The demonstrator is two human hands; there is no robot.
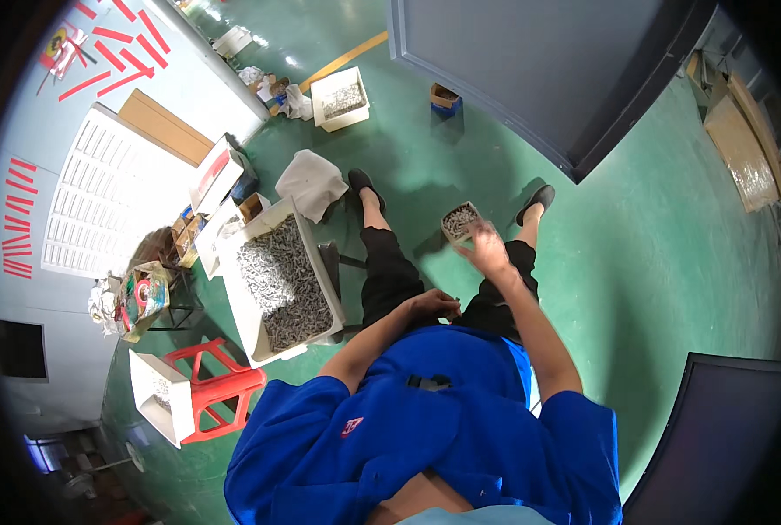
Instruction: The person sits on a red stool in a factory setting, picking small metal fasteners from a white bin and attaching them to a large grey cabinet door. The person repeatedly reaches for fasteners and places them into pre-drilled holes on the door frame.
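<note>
My left hand (432, 304) is at my lap with its fingers curled together. Anything in its grip is too small or too hidden to make out. Smeared by motion, my right hand (486, 250) is over the near right edge of a small white box (448, 239) between my feet. Small grey metal parts (458, 220) fill that box. To my left stands a large white bin (320, 278), holding a thick layer of similar small grey parts (285, 284).
A red plastic stool (220, 385) bears a white tray (180, 411) at the left. Beyond my left foot are a white cloth sack (310, 184) and another white bin (363, 114). A small blue box (445, 107) is near a big grey cabinet (530, 70).
</note>
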